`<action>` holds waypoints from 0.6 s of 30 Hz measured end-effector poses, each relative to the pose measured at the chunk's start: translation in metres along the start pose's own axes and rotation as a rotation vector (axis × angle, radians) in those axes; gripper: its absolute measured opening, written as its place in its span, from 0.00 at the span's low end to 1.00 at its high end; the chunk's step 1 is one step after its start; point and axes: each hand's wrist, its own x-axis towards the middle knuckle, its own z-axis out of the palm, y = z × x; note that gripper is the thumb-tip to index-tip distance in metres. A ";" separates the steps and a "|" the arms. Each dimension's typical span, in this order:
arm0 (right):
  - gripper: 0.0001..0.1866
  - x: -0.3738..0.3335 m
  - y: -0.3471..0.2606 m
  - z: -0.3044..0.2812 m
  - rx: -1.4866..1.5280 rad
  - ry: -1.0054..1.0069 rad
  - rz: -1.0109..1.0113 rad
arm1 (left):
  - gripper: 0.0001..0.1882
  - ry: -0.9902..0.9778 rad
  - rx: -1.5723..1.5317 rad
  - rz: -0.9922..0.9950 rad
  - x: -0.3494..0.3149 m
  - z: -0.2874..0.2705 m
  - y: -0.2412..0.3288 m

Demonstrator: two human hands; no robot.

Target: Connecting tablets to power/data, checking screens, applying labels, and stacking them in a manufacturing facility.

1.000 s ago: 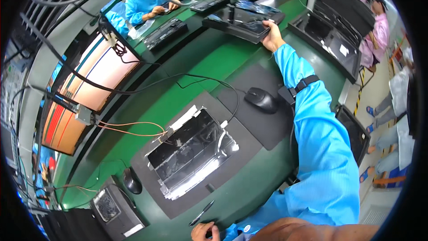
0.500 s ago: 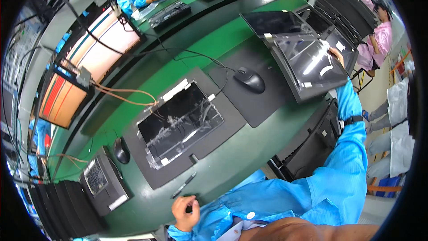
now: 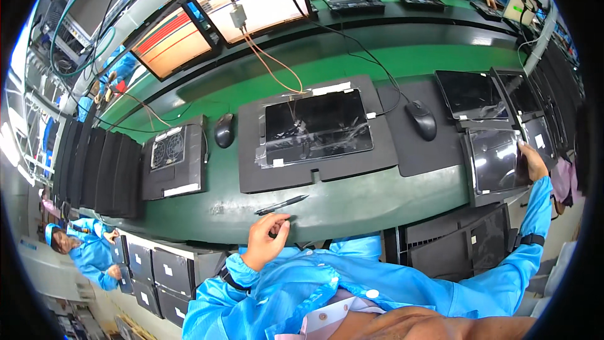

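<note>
My right hand (image 3: 535,160) reaches to the far right, its fingertips closed on the right edge of a film-covered screen panel (image 3: 497,164). That panel lies in a black tray. My left hand (image 3: 267,239) is at the table's front edge, fingers curled and thumb bent towards the index finger; nothing shows in it. Just beyond it lies a black pen (image 3: 281,204). In the middle of the table, another film-covered screen panel (image 3: 321,127) rests on a dark foam pad (image 3: 358,173), with a cable at its right side.
Black mice (image 3: 420,119) (image 3: 224,130) lie either side of the pad. More screen panels (image 3: 472,96) lie at the right. A black device with fans (image 3: 173,164) and stacked black trays (image 3: 100,170) stand left. Monitors (image 3: 255,3) are behind. A person (image 3: 91,252) is at far left.
My view has swung to the right and levelled, so the table now runs straight across. My right hand stays at the panel's edge. The left hand remains curled near the pen.
</note>
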 end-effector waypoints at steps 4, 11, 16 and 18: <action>0.24 0.025 0.001 -0.005 -0.372 0.271 -0.059 | 0.07 0.014 -0.030 -0.007 -0.004 0.000 -0.001; 0.28 -0.016 -0.083 0.141 -1.039 0.652 -0.735 | 0.07 -0.025 0.152 0.208 0.006 -0.022 -0.013; 0.49 0.013 -0.101 0.240 -1.083 0.455 -0.614 | 0.07 0.080 -0.009 0.171 0.001 -0.008 -0.031; 0.53 0.016 -0.101 0.268 -1.234 0.450 -0.489 | 0.07 0.077 -0.047 0.146 0.000 -0.006 -0.036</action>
